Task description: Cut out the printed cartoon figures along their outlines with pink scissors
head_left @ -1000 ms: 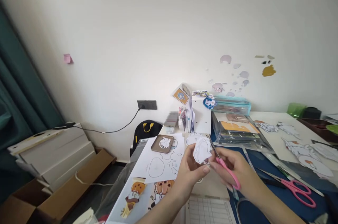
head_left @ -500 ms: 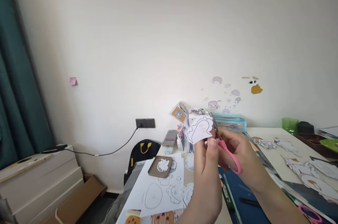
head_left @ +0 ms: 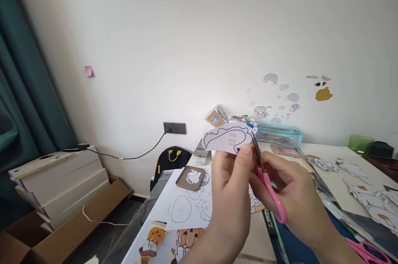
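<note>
My left hand (head_left: 231,185) pinches a white paper piece (head_left: 225,141) between thumb and fingers; a wavy, curved shape is drawn on it in black line. Held up above the desk, the paper meets the dark blades of pink-handled scissors (head_left: 270,193) along its right edge. My right hand (head_left: 289,189) is closed around the scissors' handles, its fingers partly hidden. Below my left arm lies a sheet with line drawings (head_left: 180,210), and on it a small brown tray (head_left: 183,184) holds white paper scraps (head_left: 193,177).
Paper cutouts (head_left: 370,204) are spread over the desk's right side. Another pair of pink scissors (head_left: 368,251) lies near my right forearm. A clear teal-edged case (head_left: 280,133) stands against the wall. Cardboard boxes (head_left: 77,218) and a black backpack (head_left: 172,160) are at the left.
The paper has turned so its drawn shape lies more level, and the scissors' blades now stand at its right edge. The view has tilted down and swung left.
</note>
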Available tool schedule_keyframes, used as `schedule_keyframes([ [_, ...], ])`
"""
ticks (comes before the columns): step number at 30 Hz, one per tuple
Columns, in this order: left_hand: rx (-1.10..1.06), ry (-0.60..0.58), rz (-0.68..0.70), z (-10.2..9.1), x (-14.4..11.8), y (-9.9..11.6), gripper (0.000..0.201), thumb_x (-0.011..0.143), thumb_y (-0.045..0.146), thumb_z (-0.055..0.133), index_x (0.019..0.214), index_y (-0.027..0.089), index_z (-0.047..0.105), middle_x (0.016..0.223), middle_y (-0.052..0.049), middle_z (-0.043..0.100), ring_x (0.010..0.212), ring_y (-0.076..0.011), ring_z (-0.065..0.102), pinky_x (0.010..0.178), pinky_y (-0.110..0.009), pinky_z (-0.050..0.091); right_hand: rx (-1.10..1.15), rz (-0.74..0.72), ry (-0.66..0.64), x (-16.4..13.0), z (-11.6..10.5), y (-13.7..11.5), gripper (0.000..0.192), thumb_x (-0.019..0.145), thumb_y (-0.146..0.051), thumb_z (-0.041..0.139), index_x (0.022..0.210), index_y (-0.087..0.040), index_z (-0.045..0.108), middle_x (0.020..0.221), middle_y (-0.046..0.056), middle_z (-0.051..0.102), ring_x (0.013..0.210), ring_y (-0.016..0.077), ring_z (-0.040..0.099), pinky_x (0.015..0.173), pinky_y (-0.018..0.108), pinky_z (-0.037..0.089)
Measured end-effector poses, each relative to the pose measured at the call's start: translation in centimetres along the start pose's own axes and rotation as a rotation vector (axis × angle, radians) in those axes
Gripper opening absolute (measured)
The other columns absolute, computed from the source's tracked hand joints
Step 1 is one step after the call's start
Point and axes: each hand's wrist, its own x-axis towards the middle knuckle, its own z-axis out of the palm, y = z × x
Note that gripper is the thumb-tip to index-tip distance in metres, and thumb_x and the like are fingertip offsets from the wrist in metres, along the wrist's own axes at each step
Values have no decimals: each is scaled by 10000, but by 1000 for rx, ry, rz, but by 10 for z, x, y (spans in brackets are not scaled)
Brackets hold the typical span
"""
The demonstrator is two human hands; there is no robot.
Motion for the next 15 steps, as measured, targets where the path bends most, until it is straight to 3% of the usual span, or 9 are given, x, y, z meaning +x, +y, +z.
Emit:
schedule_keyframes([
  [6,52,151,-26,-5,2,3,304,719,388,777,603,190,578,633,33,621,663,-116,615,603,-206,507,-22,-17,-21,-2,1,-4,205,764,-154,648,655,-237,496,579,-71,386,523,119,310,440,241,259],
  [8,45,175,-27,-7,3,5,263,711,387,784,633,198,618,668,37,648,710,-120,643,626,-201,518,-19,-16,-38,-2,1,-5,191,760,-144,644,662,-237,508,586,-71,402,519,116,319,441,239,262],
  [15,112,47,102,-9,2,13,141,790,267,710,671,221,649,733,43,693,824,-129,668,749,-218,534,188,80,-130,-11,-1,-6,176,803,-271,616,688,-237,486,578,-87,364,473,90,317,418,207,266],
])
